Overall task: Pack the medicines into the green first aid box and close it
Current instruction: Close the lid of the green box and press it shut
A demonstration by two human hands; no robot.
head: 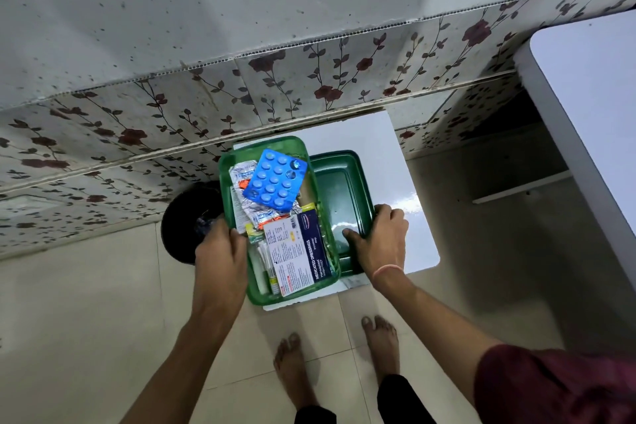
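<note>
The green first aid box (227,169) stands open on a small white table (389,148). Inside it lie a blue blister pack of tablets (273,179), silver foil strips (241,172), a white-and-blue medicated dressings carton (297,248) and thin tubes (263,268). Its dark green lid (340,182) rests inside-up just right of the box. My left hand (218,262) grips the box's near left rim. My right hand (378,237) holds the near right edge of the lid, thumb inside it.
A dark round bin (186,217) stands on the floor left of the table, against a flowered tile wall. A second white table (585,96) stands at the right. My bare feet (380,341) are on the beige floor tiles below the table.
</note>
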